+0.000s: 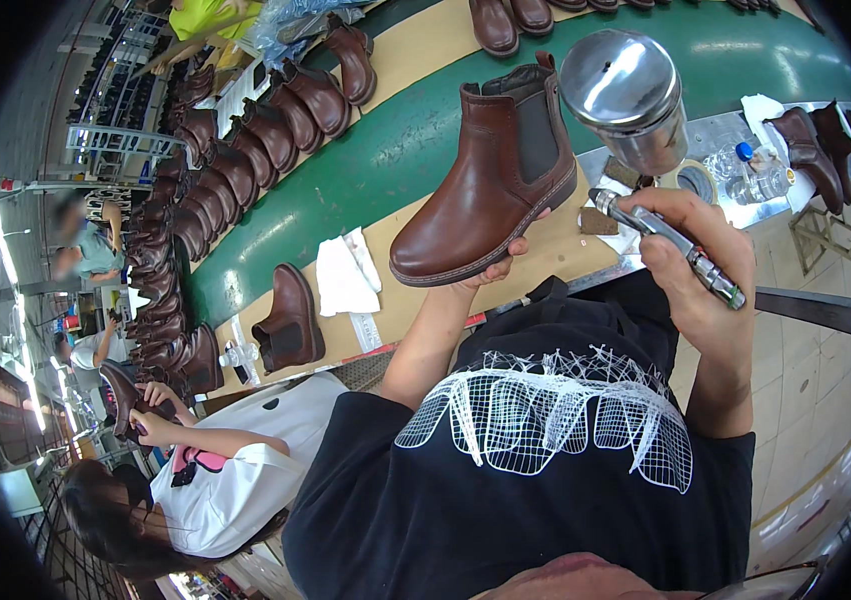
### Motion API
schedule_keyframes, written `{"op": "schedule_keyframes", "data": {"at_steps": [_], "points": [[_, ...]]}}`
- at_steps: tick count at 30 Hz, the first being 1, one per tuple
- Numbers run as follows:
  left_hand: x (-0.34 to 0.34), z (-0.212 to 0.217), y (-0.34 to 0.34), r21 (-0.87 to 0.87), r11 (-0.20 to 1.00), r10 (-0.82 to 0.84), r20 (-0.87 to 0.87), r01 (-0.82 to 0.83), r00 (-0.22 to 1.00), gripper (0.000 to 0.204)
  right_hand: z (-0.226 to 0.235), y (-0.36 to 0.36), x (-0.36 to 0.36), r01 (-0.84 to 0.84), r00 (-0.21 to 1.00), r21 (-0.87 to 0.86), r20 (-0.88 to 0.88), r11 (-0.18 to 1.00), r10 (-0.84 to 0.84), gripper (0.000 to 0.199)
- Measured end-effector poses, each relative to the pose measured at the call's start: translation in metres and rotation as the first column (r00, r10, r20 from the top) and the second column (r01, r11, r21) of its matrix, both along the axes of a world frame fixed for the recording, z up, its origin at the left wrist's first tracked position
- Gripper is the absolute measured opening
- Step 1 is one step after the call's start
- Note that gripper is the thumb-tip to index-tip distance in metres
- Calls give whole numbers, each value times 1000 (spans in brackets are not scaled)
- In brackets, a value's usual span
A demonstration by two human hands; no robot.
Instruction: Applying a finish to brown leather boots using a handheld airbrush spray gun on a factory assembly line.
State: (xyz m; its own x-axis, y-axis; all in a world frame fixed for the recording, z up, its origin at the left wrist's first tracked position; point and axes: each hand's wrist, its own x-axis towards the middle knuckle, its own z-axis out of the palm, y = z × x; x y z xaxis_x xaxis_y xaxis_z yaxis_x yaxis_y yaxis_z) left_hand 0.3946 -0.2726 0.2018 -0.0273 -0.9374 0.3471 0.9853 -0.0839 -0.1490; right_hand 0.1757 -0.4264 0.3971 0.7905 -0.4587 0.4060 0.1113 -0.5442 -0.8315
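left fingers (498, 268) clamp brown chelsea boot (480, 190) from below; right fingers (687, 208) wrap spray gun (673, 239), right of boot; best keep metal cup (623, 95) level.

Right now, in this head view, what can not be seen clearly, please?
All in the head view:
Left hand: mostly hidden behind the brown boot it holds.
Metal cup: contents hidden by its lid.
Spray gun: handle partly covered by the right hand.
Top boots: cut off by the picture edge.

The worker over there wears a black short-sleeved T-shirt (505, 530), lower centre, with a white netlike print (545, 415); left hand (490, 272) and right hand (687, 300) are bare.
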Motion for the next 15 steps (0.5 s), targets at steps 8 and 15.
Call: {"op": "schedule_keyframes", "data": {"at_steps": [8, 15], "points": [[0, 6, 0, -7, 999, 50, 79, -50, 996, 83, -3, 14, -8, -33, 995, 43, -88, 999, 37, 22], [2, 2, 4, -14, 999, 48, 77, -47, 996, 83, -8, 15, -12, -67, 993, 13, -92, 998, 68, 21]]}}
